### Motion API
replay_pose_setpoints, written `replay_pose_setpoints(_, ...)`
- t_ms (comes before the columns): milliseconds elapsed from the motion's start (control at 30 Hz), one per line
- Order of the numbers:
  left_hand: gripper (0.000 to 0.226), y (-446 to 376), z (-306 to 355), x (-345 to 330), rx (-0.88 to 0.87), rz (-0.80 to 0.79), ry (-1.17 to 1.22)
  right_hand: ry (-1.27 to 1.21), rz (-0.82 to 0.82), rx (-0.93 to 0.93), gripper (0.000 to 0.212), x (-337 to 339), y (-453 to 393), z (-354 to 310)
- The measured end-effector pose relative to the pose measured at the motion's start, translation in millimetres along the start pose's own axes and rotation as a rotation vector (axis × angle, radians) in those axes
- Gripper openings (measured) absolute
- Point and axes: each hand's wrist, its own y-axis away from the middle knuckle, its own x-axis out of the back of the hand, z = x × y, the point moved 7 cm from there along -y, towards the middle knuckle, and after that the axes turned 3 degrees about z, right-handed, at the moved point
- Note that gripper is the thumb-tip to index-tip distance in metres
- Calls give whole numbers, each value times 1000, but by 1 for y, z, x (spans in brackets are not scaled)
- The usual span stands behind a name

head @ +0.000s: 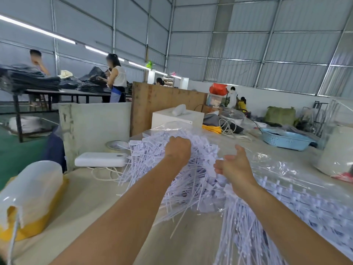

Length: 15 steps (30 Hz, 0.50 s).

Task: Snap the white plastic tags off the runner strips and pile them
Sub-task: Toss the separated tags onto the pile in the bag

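Note:
A tall heap of loose white plastic tags [152, 165] with thin tails covers the middle of the table. My left hand [177, 149] reaches into the top of the heap, its fingers curled down among the tags. My right hand [232, 165] hovers at the heap's right side, thumb up and fingers loosely bent, with nothing plainly held. Runner strips [298, 205] still carrying rows of tags lie in clear plastic at the right, and their long tails [242, 234] fan toward the near edge.
On the left stand a white power bank [101, 159] with its cable, a tape roll [116, 145] and a translucent jug [30, 190] on something yellow. A blue basket [286, 140], a white box [177, 116] and a white sack [336, 152] sit farther back. People work at distant tables.

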Motion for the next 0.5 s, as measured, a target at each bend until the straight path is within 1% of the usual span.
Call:
replay_pose_setpoints(33, 32, -1, 5, -1, -33, 9, -12, -4, 18, 28, 91, 2, -1, -1)
replay_pose_setpoints(100, 27, 1, 18, -5, -154, 26, -44, 0, 63, 110, 97, 6, 0, -6)
replay_pose_setpoints(167, 25, 6, 24, -10, -229, 27, -59, -3, 92, 187, 97, 8, 2, -10)
replay_pose_setpoints(233, 27, 5, 17, -15, -178, 5, -52, -13, 87, 228, 97, 7, 6, -13)
replay_pose_setpoints(300, 31, 6, 10, -16, -105, -27, -55, -10, 74, 222, 97, 5, 9, -15)
replay_pose_setpoints(367, 32, 7, 12, -13, -89, -45, -84, 2, 50, 198, 98, 5, 13, -16)
replay_pose_setpoints(433, 30, 12, 19, -3, -100, -19, -141, 21, 5, 172, 97, 8, 19, -19)
replay_pose_setpoints(500, 27, 23, 28, 13, -102, 51, -168, 57, -71, 134, 93, 13, 31, -25)
